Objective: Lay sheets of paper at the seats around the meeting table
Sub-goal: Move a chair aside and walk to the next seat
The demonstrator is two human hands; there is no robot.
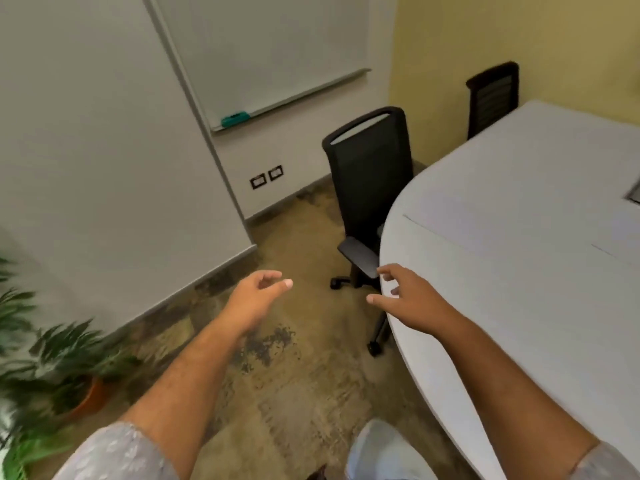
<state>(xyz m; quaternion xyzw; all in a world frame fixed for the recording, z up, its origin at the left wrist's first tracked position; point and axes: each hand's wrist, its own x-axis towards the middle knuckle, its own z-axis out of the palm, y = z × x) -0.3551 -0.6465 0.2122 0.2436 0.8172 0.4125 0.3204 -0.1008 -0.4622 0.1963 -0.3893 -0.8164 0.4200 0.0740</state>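
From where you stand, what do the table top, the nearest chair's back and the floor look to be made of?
Table top: smooth matt white, probably laminate, with a thin seam line across it. Nearest chair's back: black, looks like mesh in a plastic frame, with a see-through slot at the top. Floor: mottled tan and grey, likely stone or terrazzo; blur leaves it open.

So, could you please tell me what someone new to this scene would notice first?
Two bare, empty hands reach forward mid-frame: the left hand over the mottled tan floor, the right hand at the rim of the large rounded pale grey meeting table. Beyond them, a black mesh-backed office chair is pushed in at the table's edge, with a white wall-mounted whiteboard upper left. No sheets of paper are clearly visible.
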